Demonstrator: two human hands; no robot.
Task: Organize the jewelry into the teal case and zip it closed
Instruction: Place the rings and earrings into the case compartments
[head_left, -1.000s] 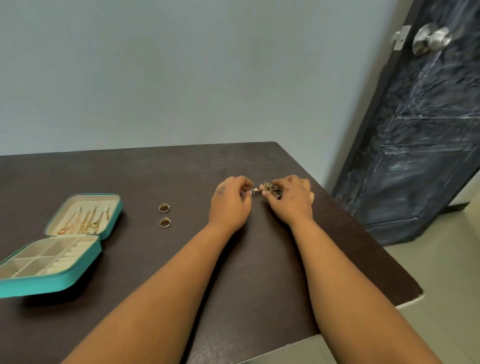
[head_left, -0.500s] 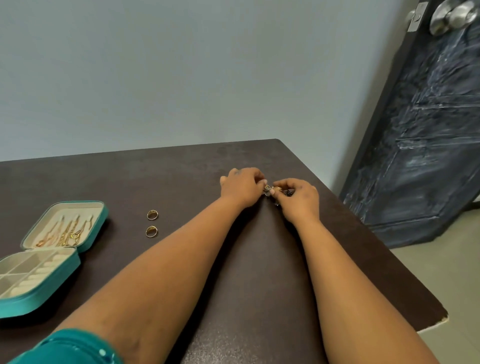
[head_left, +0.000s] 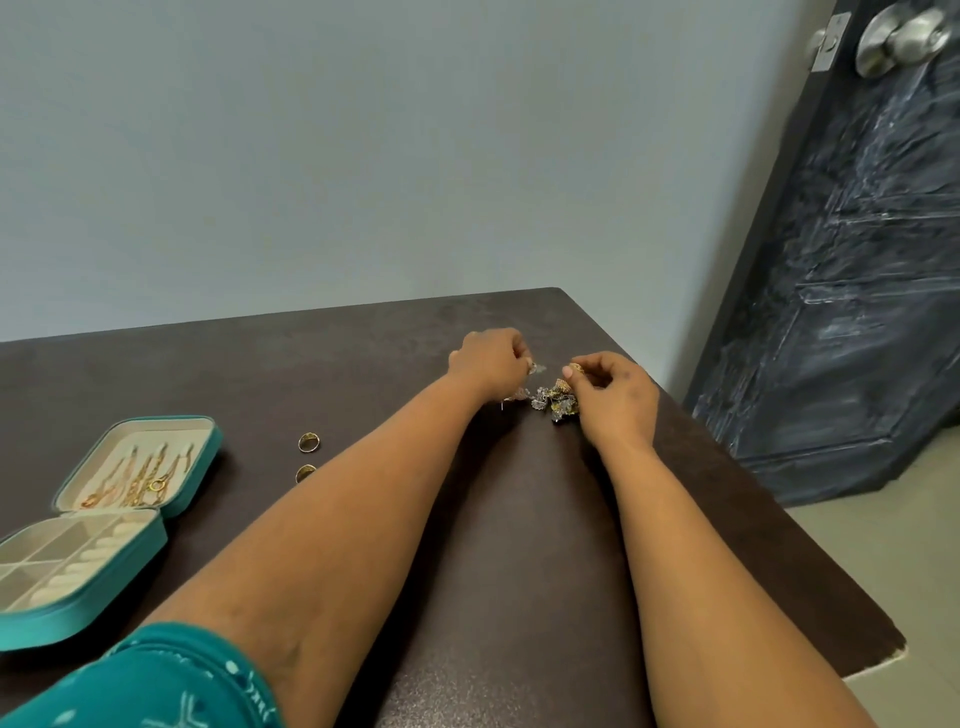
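Note:
The teal case (head_left: 78, 608) lies open at the left of the dark table, cream compartments in its base and gold chains (head_left: 137, 475) hung in its lid. Two gold rings (head_left: 308, 442) sit on the table between the case and my left arm. Far right on the table is a tangled pile of silver and gold jewelry (head_left: 555, 402). My left hand (head_left: 491, 364) pinches a small silver piece at the pile's left. My right hand (head_left: 615, 397) pinches a gold piece at the pile's upper right.
The dark brown table (head_left: 493, 597) ends close to my right arm, its corner chipped at the lower right. A dark door (head_left: 857, 260) with a metal knob stands to the right. A plain wall runs behind the table.
My hands, close together before, have drawn apart over the jewelry pile, each pinching a piece. More of the pile shows between them. The view has shifted slightly.

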